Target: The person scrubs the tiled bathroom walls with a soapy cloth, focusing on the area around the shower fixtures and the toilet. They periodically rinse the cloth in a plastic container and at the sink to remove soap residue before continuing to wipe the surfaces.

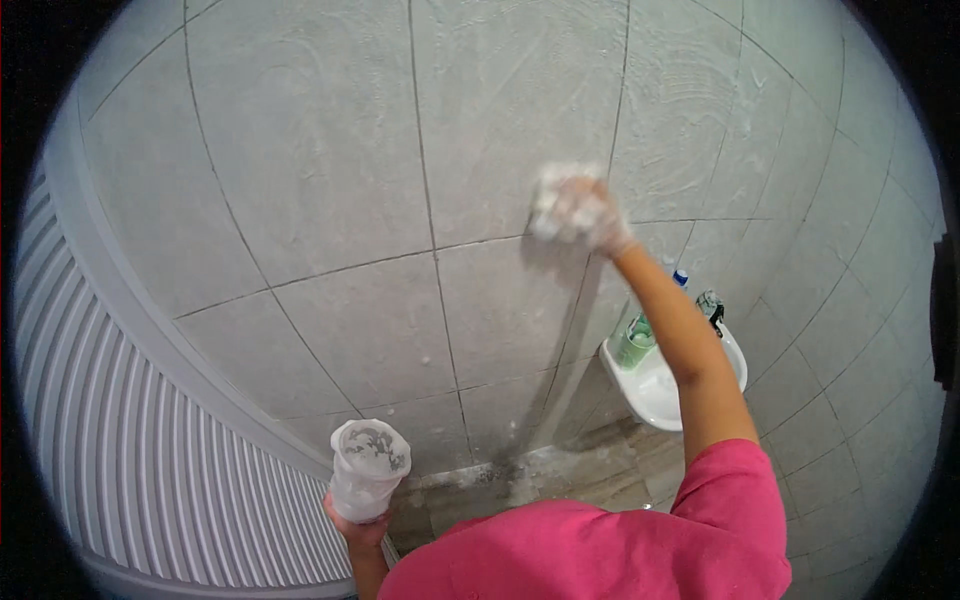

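My right hand (594,218) is raised to the grey tiled wall (520,120), its fingers lathered and smeared by motion. Beneath the fingers a white, foam-covered sponge or cloth (549,205) rests against the tiles; which of the two, I cannot tell. Low on the left, my left hand (358,528) grips the base of a whitish plastic tub (365,490). The tub is open at the top, with suds clinging inside. Wet, soapy streaks cover the upper tiles.
To the right, a small white washbasin (660,397) stands by the wall, partly behind my right arm. A green container (635,343) and bottles sit on its edge. A ribbed grey panel door (190,430) curves along the left. Foam spots the wood-look floor (560,478).
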### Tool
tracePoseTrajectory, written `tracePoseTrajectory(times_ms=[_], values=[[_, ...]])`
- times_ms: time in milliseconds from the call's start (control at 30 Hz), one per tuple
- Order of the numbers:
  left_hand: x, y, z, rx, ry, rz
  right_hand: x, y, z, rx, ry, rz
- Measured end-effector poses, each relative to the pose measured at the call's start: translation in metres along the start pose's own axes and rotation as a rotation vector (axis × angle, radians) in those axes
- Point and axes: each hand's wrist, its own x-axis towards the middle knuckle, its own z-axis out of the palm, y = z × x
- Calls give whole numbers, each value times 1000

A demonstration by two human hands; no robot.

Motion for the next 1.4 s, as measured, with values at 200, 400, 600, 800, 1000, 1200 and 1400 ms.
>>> tracePoseTrajectory(times_ms=[200, 400, 600, 800, 1000, 1200, 1400], values=[[3, -25, 15, -116, 121, 35, 10, 102, -11, 431, 813, 846], [16, -64, 60, 96, 202, 109, -32, -2, 43, 296, 789, 818], [17, -113, 135, 94, 211, 16, -97, 14, 2, 389, -330, -260], [18, -160, 155, 192, 154, 73, -98, 193, 8, 304, 286, 316], [29, -194, 167, 11, 158, -96, -92, 349, -43, 453, 704, 1183], [31, -220, 198, -10, 139, -102, -9, 318, -49, -61, 625, 976], [35, -236, 229, -106, 73, -137, 18, 248, -32, 426, 553, -51]])
